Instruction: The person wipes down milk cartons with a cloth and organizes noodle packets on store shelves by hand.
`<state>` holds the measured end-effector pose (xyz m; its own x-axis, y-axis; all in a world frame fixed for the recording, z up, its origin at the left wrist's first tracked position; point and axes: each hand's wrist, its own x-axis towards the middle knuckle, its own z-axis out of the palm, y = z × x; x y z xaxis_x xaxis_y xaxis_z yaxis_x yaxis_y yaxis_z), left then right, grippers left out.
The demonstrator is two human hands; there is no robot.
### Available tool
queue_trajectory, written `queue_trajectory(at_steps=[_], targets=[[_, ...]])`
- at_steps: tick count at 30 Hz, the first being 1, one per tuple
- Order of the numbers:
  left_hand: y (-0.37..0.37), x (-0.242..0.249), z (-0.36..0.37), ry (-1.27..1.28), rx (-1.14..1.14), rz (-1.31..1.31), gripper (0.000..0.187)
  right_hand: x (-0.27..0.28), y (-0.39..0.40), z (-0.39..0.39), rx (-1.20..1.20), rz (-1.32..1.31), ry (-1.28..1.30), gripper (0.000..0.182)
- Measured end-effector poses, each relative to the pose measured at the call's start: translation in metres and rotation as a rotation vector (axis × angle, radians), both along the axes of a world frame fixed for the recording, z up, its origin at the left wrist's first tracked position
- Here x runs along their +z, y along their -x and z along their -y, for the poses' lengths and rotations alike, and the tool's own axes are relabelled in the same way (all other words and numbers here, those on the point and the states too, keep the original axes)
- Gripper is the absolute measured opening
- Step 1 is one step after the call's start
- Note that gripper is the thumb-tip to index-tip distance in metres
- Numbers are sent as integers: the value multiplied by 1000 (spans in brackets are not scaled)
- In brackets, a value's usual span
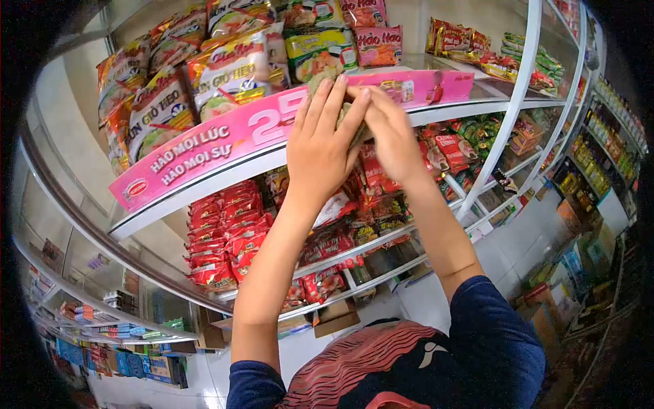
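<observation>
A greenish-grey cloth point(355, 131) is bunched between my two hands, at the front edge of the upper shelf. My left hand point(320, 140) lies over the cloth from the left, its fingers long and slightly apart, gripping it. From the right, my right hand point(387, 126) presses against the cloth; it is smeared by motion and its fingertips are partly hidden behind the left fingers. Both hands are in front of a pink promotional strip point(204, 146) along the shelf edge. Behind the strip stand noodle packets point(231, 68), close to my fingertips.
Lower shelves hold stacked red packets point(225, 235) and more mixed packets point(449, 146). A white metal post point(507, 116) rises to the right of my hands. Glass shelving curves along the left. Bottles point(593, 150) line shelves at the far right, above cardboard boxes point(545, 307).
</observation>
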<state>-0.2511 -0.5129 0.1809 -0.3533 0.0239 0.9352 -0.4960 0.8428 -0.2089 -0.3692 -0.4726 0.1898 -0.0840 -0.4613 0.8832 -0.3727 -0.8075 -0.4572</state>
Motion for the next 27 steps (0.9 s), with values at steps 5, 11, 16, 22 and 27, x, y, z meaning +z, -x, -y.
queue_trajectory(at_steps=[5,11,16,22,27], targets=[[54,4,2,-7,75,-42,50,5,134,-2,-834,-28,280,18],[146,1,3,61,-45,-25,43,-7,206,34,-782,-52,212,20],[94,0,0,33,153,-51,37,-9,197,31,-780,12,131,26],[-92,6,22,173,609,-563,15,-13,192,37,-843,21,242,26],[-148,1,23,-1,763,-770,15,-14,193,40,-807,26,269,26]])
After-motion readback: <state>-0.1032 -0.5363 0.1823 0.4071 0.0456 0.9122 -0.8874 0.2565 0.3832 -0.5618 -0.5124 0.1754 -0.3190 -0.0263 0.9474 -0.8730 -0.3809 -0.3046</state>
